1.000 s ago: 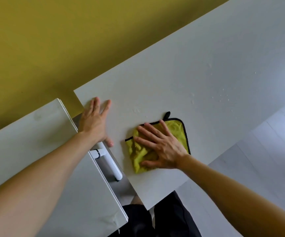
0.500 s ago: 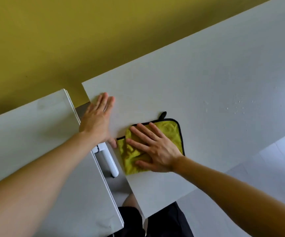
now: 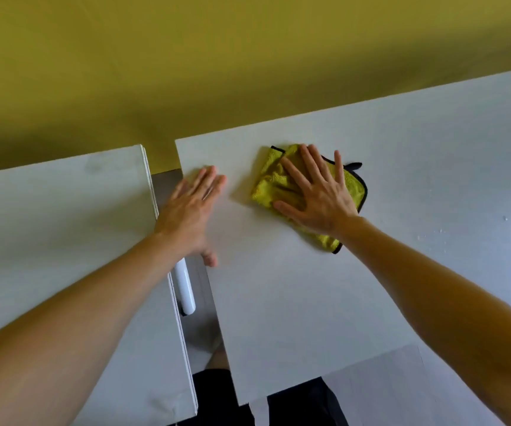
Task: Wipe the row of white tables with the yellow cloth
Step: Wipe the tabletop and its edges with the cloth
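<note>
Moved: the right hand [image 3: 318, 198] and the yellow cloth [image 3: 271, 182] have gone from the near-left part of the counter [image 3: 309, 302] up toward its far edge, by the wall [image 3: 217, 56]. The left hand [image 3: 191, 210] has kept its place.
Right fingers [image 3: 311, 162]: straight and spread, pressed flat on the cloth, with no curl or pinch.
Left fingers [image 3: 208, 182]: straight and close together, flat on bare counter, holding nothing (the thumb sits at the left edge).
Cloth: bunched under the right palm near the counter's far-left corner. Its black-trimmed edge and loop stick out to the right.
Neighbour counter [image 3: 48, 226]: to the left across a narrow gap, in which a white bar [image 3: 185, 290] shows.
Residue: small specks [image 3: 506, 218] lie well to the right of the cloth.
Progress (judgement): the left end of this counter looks nearly covered, and the long stretch to the right is left. I cannot tell whether the neighbour counter is done.
</note>
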The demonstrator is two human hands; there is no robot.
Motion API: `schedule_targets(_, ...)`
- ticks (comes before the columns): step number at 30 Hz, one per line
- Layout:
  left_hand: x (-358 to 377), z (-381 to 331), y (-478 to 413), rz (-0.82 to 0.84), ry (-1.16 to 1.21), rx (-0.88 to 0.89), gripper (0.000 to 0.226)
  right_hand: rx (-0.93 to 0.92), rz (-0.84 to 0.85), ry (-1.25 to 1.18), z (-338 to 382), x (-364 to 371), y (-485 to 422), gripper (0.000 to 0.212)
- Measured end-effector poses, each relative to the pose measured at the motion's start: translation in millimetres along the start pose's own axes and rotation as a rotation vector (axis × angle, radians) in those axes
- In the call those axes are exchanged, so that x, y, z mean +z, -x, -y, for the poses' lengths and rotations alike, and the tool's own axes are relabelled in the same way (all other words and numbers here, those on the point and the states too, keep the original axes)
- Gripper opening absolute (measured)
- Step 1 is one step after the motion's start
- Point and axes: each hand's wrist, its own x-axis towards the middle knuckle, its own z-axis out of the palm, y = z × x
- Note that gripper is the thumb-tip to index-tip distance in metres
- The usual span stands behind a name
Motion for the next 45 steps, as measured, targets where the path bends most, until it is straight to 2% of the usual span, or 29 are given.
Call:
schedule_targets(3,5.7,8.8,3.9,-0.040,0.001,-0.077,0.190,-0.051,-0.026,0.007,-7.4,-5.0,-18.2,0.094)
schedule_targets(7,32.8,16.2,30.8,-0.077,0.249,-0.453,0.196,0.255,-0.101,-0.201,45.4,11.3,2.4,0.088)
schedule_targets(8,40.1,16.7,36.5,-0.043,0.315,-0.517,0.197,0.246,-0.078,-0.227,67.0,13.9,17.0,0.089)
schedule_targets(9,47.0,18.6,39.9,-0.022,0.355,-0.564,0.198,0.133,-0.055,-0.229,86.8,16.7,32.1,0.088)
schedule_targets(12,61.3,26.1,34.8,0.019,0.374,-0.574,0.193,-0.473,-0.016,-0.176,104.4,21.5,49.3,0.078)
schedule_targets(13,62.9,27.2,33.1,0.030,0.380,-0.567,0.193,-0.595,-0.029,-0.146,94.0,21.9,39.7,0.074)
schedule_targets(14,63.2,27.4,31.8,0.033,0.389,-0.566,0.194,-0.637,-0.054,-0.129,80.5,23.2,24.1,0.072)
schedule_targets(16,60.4,25.9,31.2,0.050,0.421,-0.563,0.197,-0.488,-0.150,-0.184,52.7,24.0,-14.1,0.067)
schedule_targets(18,58.6,25.0,32.8,0.049,0.445,-0.559,0.197,-0.096,-0.255,-0.267,34.8,18.9,-50.7,0.064)
schedule_targets(20,60.6,25.5,34.0,0.033,0.455,-0.549,0.197,0.291,-0.280,-0.306,35.8,10.7,-78.3,0.069)
schedule_targets(22,60.1,25.8,34.5,0.026,0.462,-0.531,0.197,0.439,-0.325,-0.341,43.7,9.3,-84.5,0.075)
schedule_targets(24,61.9,26.9,35.5,0.019,0.460,-0.508,0.198,0.328,-0.335,-0.326,55.3,7.6,-68.7,0.078)
schedule_targets(27,61.4,28.8,36.6,0.008,0.477,-0.477,0.200,-0.047,-0.190,-0.135,73.0,15.4,-27.8,0.068)
schedule_targets(29,61.7,29.6,37.1,-0.007,0.488,-0.468,0.201,-0.088,-0.142,-0.081,90.5,18.0,-6.4,0.063)
schedule_targets(32,62.8,30.5,35.8,-0.002,0.490,-0.473,0.200,-0.098,-0.106,-0.068,105.9,15.8,2.3,0.070)
schedule_targets(35,64.5,31.3,35.0,-0.008,0.481,-0.476,0.197,-0.278,-0.055,-0.042,79.8,4.4,-15.0,0.074)
schedule_targets(36,65.6,31.5,34.9,-0.012,0.480,-0.479,0.196,-0.277,-0.062,-0.038,66.7,1.2,-26.0,0.074)
schedule_targets(37,66.9,31.5,34.6,-0.014,0.479,-0.481,0.195,-0.194,-0.098,-0.048,56.6,-0.5,-38.6,0.073)
schedule_targets(40,66.6,29.4,33.8,-0.016,0.482,-0.478,0.195,0.332,-0.193,-0.136,65.7,0.1,-68.9,0.074)
schedule_targets(41,66.7,29.1,33.9,-0.020,0.485,-0.478,0.196,0.429,-0.209,-0.150,86.5,1.0,-73.0,0.074)
schedule_targets(42,66.8,29.0,33.8,-0.021,0.489,-0.480,0.197,0.433,-0.213,-0.159,110.0,2.6,-71.6,0.073)
schedule_targets(43,67.4,29.2,33.9,-0.023,0.493,-0.483,0.198,0.325,-0.208,-0.165,132.2,4.3,-65.8,0.072)
schedule_targets(45,68.4,29.8,33.8,-0.031,0.490,-0.486,0.199,-0.069,-0.169,-0.169,155.0,5.8,-51.8,0.067)
